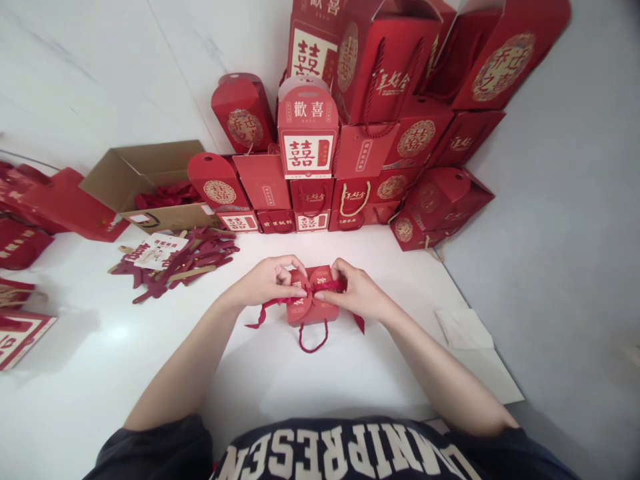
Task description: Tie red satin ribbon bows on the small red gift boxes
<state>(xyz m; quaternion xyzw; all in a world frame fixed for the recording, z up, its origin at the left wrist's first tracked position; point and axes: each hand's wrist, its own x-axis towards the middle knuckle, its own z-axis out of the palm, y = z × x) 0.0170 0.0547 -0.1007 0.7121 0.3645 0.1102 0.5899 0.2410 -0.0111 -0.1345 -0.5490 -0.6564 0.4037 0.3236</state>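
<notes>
A small red gift box lies on the white table in front of me, its rope handle pointing towards me. Across its top runs a dark red ribbon, its loose ends hanging out on both sides. From the left, my left hand pinches the ribbon near the middle of the box top. My right hand is closed on the ribbon from the other side, thumb close to the centre. Both hands rest against the box. Fingers partly hide the ribbon's crossing, so I cannot tell whether it is knotted.
Red gift boxes stand stacked along the wall behind. At the back left, an open cardboard carton holds red ribbon, with a heap of dark red pieces before it. More red boxes sit far left; a white cloth lies right.
</notes>
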